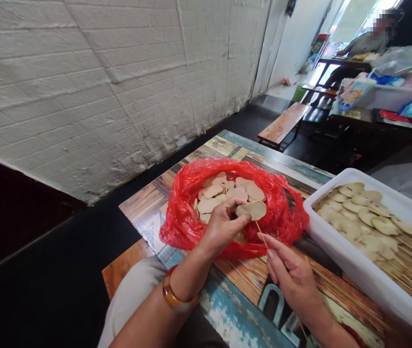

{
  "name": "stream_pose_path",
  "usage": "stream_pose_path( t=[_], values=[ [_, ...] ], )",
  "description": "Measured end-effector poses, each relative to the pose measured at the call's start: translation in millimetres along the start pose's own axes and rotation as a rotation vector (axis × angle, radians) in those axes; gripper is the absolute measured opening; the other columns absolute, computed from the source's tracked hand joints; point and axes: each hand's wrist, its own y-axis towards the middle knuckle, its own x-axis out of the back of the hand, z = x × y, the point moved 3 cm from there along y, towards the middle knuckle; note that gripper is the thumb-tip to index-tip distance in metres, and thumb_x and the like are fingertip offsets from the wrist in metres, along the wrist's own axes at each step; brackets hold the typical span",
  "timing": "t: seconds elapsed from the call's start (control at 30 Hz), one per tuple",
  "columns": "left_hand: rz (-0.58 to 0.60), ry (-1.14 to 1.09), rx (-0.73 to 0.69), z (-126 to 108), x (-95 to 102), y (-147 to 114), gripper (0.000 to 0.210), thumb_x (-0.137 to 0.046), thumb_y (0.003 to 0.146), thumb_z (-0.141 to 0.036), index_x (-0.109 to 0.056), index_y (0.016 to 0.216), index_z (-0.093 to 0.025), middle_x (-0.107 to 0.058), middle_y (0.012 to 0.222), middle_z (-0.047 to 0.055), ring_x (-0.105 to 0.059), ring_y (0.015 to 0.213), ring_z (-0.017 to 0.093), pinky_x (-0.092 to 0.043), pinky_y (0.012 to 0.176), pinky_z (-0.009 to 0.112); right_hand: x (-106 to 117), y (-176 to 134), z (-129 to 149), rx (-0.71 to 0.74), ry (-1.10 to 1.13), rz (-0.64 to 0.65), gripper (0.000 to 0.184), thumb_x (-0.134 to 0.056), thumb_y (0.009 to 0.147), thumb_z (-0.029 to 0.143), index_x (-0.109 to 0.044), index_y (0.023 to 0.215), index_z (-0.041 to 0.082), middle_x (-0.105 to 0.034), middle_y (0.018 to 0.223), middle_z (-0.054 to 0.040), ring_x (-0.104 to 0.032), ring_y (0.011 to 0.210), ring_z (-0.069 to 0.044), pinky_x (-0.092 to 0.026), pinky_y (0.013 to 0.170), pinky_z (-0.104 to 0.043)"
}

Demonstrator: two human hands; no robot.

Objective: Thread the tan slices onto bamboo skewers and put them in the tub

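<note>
Between the thumb and fingers of my left hand (225,222) is a flat, pale beige oval slice (252,210), held over an open red plastic bag (180,203). My right hand (292,270) pinches a thin wooden skewer (262,234), its upper end at the slice's lower edge. Whether the tip has entered the slice, I cannot tell. Many similar loose slices (211,204) lie inside the bag. To the right, a white plastic tub (331,249) holds slices on skewers (365,212), their sticks pointing toward the lower right.
The bag and tub stand on a patterned wooden table (223,295). A white brick-patterned wall (136,72) runs along the left. Beyond the table are a wooden bench (285,123), another table with a loaded plastic bin (383,96), and a seated person (365,43).
</note>
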Motion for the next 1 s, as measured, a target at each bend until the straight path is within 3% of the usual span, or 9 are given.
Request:
stream_pose_path(
  t=[0.23,0.6,1.0],
  values=[
    [-0.003,0.100,-0.056,1.7,1.4,0.2,0.020,-0.062,0.065,-0.020,-0.056,0.083,-0.016,-0.053,0.065,-0.003,-0.046,0.057,0.008,-0.035,0.054,0.018,-0.7,0.7,-0.1,-0.013,-0.021,-0.010,0.037,-0.046,0.085,0.036,-0.054,0.117,0.020,-0.039,0.053,0.0055,-0.034,0.045,-0.009,-0.033,0.041,-0.021],
    [-0.027,0.591,-0.366,-11.1,-3.0,-8.8,0.013,-0.053,0.072,-0.014,-0.060,0.082,-0.017,-0.059,0.070,-0.001,-0.050,0.063,0.009,-0.037,0.060,0.020,0.4,3.3,-1.1,-0.041,-0.015,-0.023,0.040,-0.047,0.085,0.037,-0.054,0.118,0.016,-0.041,0.051,0.0059,-0.036,0.043,-0.008,-0.034,0.041,-0.020],
    [0.020,0.636,-0.496,-13.4,-5.0,-9.7,0.017,-0.048,0.069,-0.006,-0.055,0.080,-0.017,-0.057,0.075,0.001,-0.051,0.069,0.011,-0.039,0.064,0.022,1.8,5.7,-2.0,-0.021,-0.063,-0.063,0.038,-0.049,0.083,0.038,-0.058,0.110,0.013,-0.045,0.052,0.0050,-0.039,0.043,-0.009,-0.036,0.043,-0.021]
  ],
)
